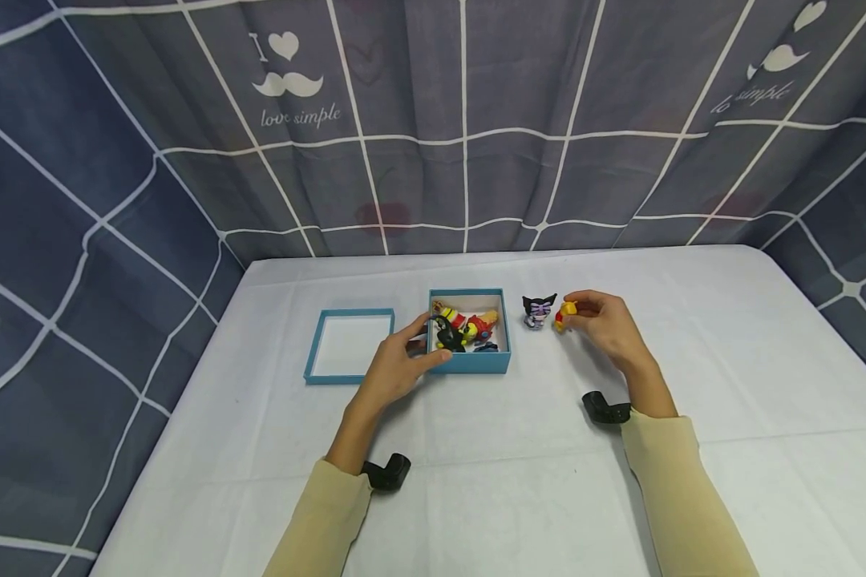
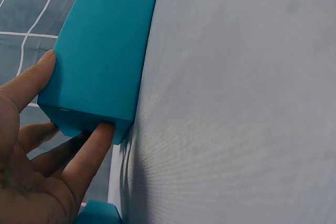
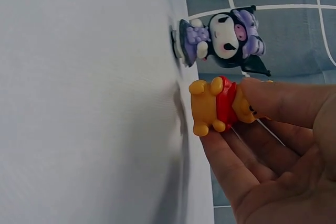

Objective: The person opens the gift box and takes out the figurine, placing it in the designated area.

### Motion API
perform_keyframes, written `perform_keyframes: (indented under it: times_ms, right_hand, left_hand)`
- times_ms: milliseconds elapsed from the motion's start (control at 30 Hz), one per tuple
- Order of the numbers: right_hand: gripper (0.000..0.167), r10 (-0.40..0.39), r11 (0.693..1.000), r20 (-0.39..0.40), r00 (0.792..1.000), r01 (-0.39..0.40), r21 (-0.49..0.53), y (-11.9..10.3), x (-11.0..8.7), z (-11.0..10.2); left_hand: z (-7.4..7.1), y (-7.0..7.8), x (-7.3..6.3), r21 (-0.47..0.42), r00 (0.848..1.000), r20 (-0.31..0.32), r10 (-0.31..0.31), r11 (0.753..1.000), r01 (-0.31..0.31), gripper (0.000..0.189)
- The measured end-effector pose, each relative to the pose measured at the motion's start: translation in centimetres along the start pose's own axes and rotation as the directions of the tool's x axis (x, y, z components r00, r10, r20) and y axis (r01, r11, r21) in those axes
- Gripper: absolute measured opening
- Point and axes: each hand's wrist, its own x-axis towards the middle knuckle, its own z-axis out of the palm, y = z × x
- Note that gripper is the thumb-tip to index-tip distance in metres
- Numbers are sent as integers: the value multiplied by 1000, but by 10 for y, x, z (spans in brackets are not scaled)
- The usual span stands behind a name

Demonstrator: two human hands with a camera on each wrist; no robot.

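Observation:
My left hand (image 1: pixel 397 365) grips the left end of a blue box (image 1: pixel 469 363), thumb at its front and fingers along its side. Inside the box lie several small toy figures (image 1: pixel 480 327), among them a black one and a red and yellow one. My right hand (image 1: pixel 609 324) pinches a yellow bear figurine in a red shirt (image 3: pixel 206 109) by its head, between thumb and fingers. Its feet are close over the white cloth. Just left of it, a black and purple figurine with pointed ears (image 3: pixel 224 38) stands upright on the table.
The box's blue-rimmed lid (image 1: pixel 350 379) lies left of the box, its white inside facing up. A white cloth (image 1: pixel 512 481) covers the table. Dark gridded curtains (image 1: pixel 418 184) hang behind and at both sides. Black wrist cameras (image 1: pixel 388 473) sit on both wrists.

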Motion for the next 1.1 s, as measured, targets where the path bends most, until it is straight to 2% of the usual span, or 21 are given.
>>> perform_keyframes:
  times_ms: [433, 900, 1100]
  right_hand:
    - [37, 3, 997, -31, 1000, -5, -83, 2, 3, 7]
    - [38, 11, 996, -42, 999, -14, -92, 5, 2, 9]
    - [36, -13, 995, -48, 999, 8, -99, 5, 3, 9]
  left_hand:
    - [-1, 1, 0, 3, 1000, 0, 12, 1000, -12, 77]
    - [0, 1, -2, 14, 1000, 4, 22, 1000, -22, 78]
    - [0, 0, -1, 15, 999, 0, 34, 999, -34, 77]
